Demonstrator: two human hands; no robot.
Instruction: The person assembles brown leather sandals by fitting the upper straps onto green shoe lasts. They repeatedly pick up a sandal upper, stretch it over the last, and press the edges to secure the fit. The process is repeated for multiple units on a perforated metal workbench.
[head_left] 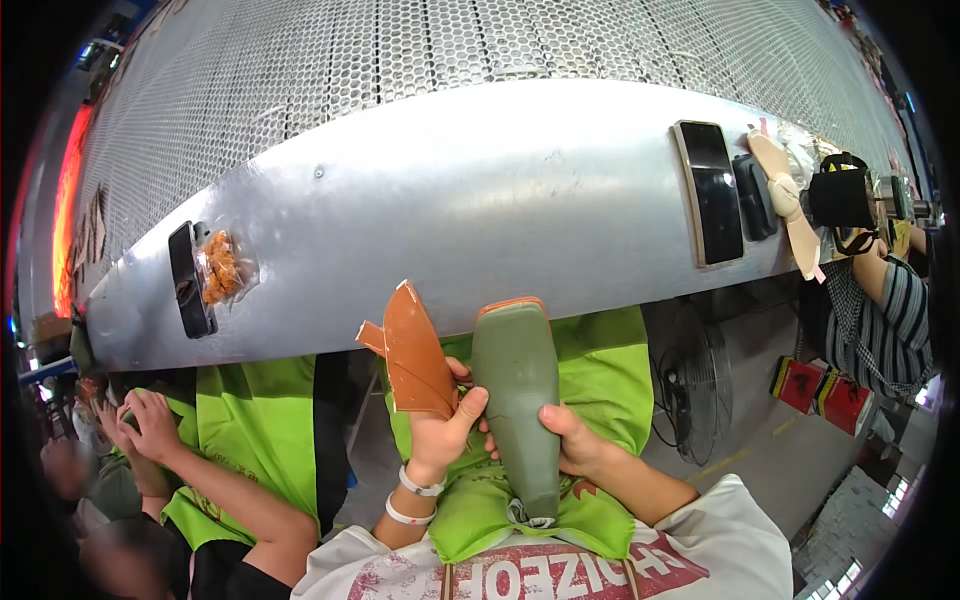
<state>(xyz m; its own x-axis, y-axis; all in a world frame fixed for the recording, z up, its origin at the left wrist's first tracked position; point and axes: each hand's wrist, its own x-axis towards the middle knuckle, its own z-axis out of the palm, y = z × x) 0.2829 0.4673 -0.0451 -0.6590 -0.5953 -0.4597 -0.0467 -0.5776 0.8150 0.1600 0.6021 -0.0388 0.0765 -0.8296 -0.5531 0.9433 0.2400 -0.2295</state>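
Observation:
Just above my lap, in front of the metal table's near edge, is a green shoe last (pixel 516 390), with an orange-brown rim at its upper end. My right hand (pixel 578 440) is closed around its lower right side, thumb on top. A brown leather shoe upper piece (pixel 415 350) with pale cut edges and a narrow strip at its left stands up from my left hand (pixel 445 425). That hand is closed on the piece, and its thumb reaches the left side of the last. Its other fingers are partly hidden behind the leather.
A curved metal table (pixel 450 220) borders a metal mesh conveyor (pixel 500 45). Phones (pixel 708 190) and a bag of orange food (pixel 222 268) lie on it. A co-worker's hands (pixel 150 425) are at left; a striped-clothed person (pixel 880 330) sits right. A fan (pixel 690 380) stands below.

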